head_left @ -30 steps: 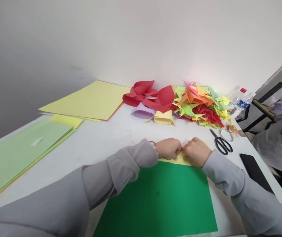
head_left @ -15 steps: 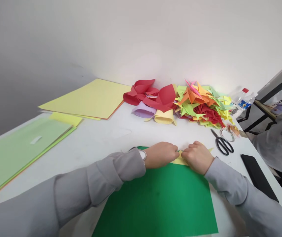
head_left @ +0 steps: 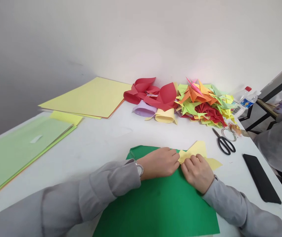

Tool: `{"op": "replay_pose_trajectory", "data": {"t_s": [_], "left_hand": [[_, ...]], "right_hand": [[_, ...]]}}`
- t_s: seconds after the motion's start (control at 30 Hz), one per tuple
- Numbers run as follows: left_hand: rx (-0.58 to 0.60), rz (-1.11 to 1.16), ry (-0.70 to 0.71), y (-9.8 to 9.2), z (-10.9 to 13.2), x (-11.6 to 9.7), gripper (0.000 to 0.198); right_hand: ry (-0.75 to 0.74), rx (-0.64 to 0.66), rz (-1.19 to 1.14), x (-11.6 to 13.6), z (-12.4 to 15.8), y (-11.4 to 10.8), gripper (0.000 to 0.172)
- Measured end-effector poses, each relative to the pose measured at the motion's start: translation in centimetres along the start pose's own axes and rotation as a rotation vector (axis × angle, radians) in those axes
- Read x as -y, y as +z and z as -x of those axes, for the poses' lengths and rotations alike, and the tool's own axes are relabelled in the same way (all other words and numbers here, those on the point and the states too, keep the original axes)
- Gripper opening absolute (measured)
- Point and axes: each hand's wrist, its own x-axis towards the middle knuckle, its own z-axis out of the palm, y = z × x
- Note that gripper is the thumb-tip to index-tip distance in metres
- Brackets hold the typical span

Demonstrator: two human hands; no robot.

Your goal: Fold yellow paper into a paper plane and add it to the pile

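Note:
A folded piece of pale yellow paper (head_left: 197,150) with pointed ends is between my two hands, over the far edge of a large green paper sheet (head_left: 159,204). My left hand (head_left: 159,162), with a watch at the wrist, is closed with its fingertips on the left end of the yellow paper. My right hand (head_left: 197,172) is closed on its near edge, a little to the right. The fingers hide the part of the paper between them. The green sheet lies on the white table under both hands.
Black-handled scissors (head_left: 223,141), a tape roll (head_left: 229,134) and a black phone-like slab (head_left: 261,177) lie to the right. Behind are folded paper shapes (head_left: 197,102) and red paper loops (head_left: 164,97). Yellow sheets (head_left: 89,98) and green sheets (head_left: 19,148) lie left. A grey-clothed person (head_left: 279,141) is at right.
Both hands have come slightly nearer to me, the right one more, leaving the green sheet's far left corner and more of the yellow paper's pointed ends in view.

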Motion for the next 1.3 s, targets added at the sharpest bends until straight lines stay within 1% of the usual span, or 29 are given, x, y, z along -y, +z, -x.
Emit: {"op": "replay_pose_trajectory", "data": {"t_s": [0.07,0.17,0.33,0.43,0.57,0.67,0.83,0.97,1.1,1.2,1.3], "left_hand": [[-0.017,-0.025,0.016,-0.2,0.1,-0.3,0.024],[-0.045,-0.031,0.028,-0.4,0.4,-0.6,0.022],[-0.045,-0.034,0.028,-0.6,0.8,-0.8,0.023],[-0.033,-0.031,0.028,-0.7,1.1,-0.8,0.023],[0.029,-0.026,0.006,-1.0,1.5,-0.9,0.026],[0.057,0.006,-0.072,-0.9,1.9,-1.0,0.027],[0.055,0.065,-0.185,-0.4,2.4,-1.1,0.029],[0.06,0.039,-0.181,-0.2,2.4,-1.2,0.034],[0.03,0.018,-0.169,-0.3,2.3,-1.4,0.03],[0.024,0.024,-0.176,-0.5,2.2,-1.5,0.03],[0.018,0.046,-0.19,-0.6,2.1,-1.7,0.029]], "right_hand": [[0.022,-0.013,0.01,0.1,0.1,0.1,0.032],[0.009,-0.005,0.024,0.2,0.5,0.1,0.025],[0.009,0.071,0.016,1.1,1.4,0.1,0.032],[-0.009,0.089,0.038,1.6,1.6,0.2,0.036],[-0.026,0.086,0.052,1.8,1.3,0.2,0.035],[-0.007,0.086,0.026,1.7,0.9,-0.1,0.036],[0.033,0.079,-0.022,1.3,0.3,-0.3,0.034],[0.042,0.066,-0.094,0.3,0.1,-0.1,0.03],[0.021,0.01,-0.114,-0.7,0.1,0.3,0.026],[0.017,-0.023,-0.108,-0.9,0.1,0.6,0.024],[-0.005,-0.029,-0.085,-0.6,0.1,0.6,0.025]]}}
